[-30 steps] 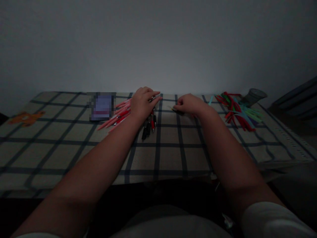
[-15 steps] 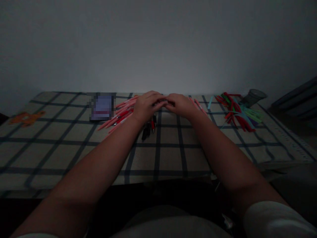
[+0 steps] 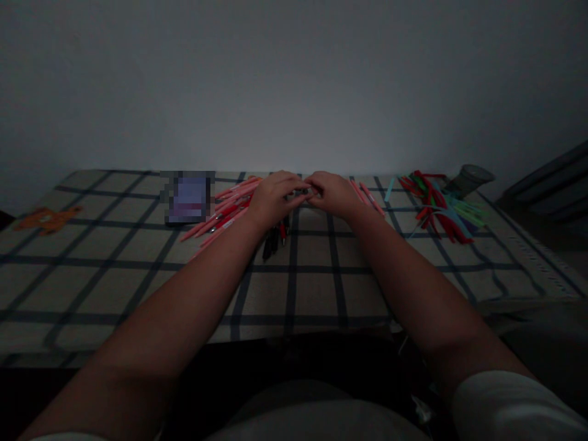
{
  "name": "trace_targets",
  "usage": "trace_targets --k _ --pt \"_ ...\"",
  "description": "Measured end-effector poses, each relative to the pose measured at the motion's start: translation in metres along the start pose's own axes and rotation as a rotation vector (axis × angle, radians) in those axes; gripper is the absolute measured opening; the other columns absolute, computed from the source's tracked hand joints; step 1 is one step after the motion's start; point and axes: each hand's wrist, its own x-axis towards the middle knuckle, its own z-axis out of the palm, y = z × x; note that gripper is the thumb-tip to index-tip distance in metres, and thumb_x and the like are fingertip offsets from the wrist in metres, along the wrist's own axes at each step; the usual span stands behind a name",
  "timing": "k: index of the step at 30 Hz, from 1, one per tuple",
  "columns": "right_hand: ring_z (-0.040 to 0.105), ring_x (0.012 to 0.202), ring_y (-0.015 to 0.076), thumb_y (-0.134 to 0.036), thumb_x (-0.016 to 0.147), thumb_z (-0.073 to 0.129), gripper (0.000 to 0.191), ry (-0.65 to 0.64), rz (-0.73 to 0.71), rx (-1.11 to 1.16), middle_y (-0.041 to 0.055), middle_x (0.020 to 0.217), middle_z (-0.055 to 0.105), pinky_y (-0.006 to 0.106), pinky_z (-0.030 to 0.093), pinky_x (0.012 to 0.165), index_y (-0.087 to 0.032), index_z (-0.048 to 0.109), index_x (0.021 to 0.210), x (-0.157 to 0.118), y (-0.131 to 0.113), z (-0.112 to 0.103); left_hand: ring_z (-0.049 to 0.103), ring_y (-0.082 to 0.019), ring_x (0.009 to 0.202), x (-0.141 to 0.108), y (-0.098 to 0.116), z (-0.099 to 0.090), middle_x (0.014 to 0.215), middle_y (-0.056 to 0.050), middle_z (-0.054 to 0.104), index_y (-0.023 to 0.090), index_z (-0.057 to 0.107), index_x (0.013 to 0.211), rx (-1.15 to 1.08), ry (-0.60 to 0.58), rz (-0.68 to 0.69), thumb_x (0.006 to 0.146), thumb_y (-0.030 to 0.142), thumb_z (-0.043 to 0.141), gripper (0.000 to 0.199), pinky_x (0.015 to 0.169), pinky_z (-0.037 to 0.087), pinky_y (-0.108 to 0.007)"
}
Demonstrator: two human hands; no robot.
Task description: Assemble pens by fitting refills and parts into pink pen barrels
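My left hand [image 3: 278, 199] and my right hand [image 3: 331, 193] meet fingertip to fingertip over the far middle of the table. Both are closed in a pinch; what they hold between them is too small and dark to make out. Beside and partly behind my left hand lies a heap of pink and red pens [image 3: 229, 205]. Several black pens [image 3: 272, 242] and a red pen [image 3: 283, 234] stick out below that hand toward me. To the right of my right hand lie a few pink pens [image 3: 371, 197].
A checked cloth [image 3: 312, 294] covers the table. At left are an orange cut-out shape [image 3: 48, 220] and a phone-like device [image 3: 189, 199], partly pixelated. At right, red, green and blue strips [image 3: 436, 208] lie by a tipped dark cup [image 3: 473, 177]. A wall [image 3: 294, 92] rises behind.
The fingers of my left hand have shifted slightly, with a wider gap showing between thumb and fingers. My hands stay together in nearly the same place.
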Motion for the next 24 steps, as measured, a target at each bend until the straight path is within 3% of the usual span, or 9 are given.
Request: trace_targets --k 12,24 --pt "0.059 0.095 0.0241 -0.029 0.092 0.057 0.034 0.036 0.035 0.009 0.0111 0.106 0.072 0.032 0.038 0.081 -0.017 0.073 0.119 -0.0010 -0.0024 -0.0037 0.072 -0.020 0.101 -0.0002 -0.0048 0.0028 0.108 -0.007 0.079 0.023 0.078 0.104 0.016 0.036 -0.012 0.094 0.035 0.071 0.017 0.091 0.055 -0.035" --pt "0.060 0.095 0.0230 -0.031 0.097 0.054 0.031 0.053 0.065 -0.005 0.0104 0.105 0.072 0.032 0.038 0.082 -0.020 0.076 0.116 -0.0012 0.0043 -0.0076 0.071 -0.022 0.100 0.0004 -0.0080 0.0026 0.107 -0.007 0.079 0.024 0.078 0.106 0.013 0.032 -0.038 0.095 0.035 0.068 0.019 0.092 0.055 -0.037"
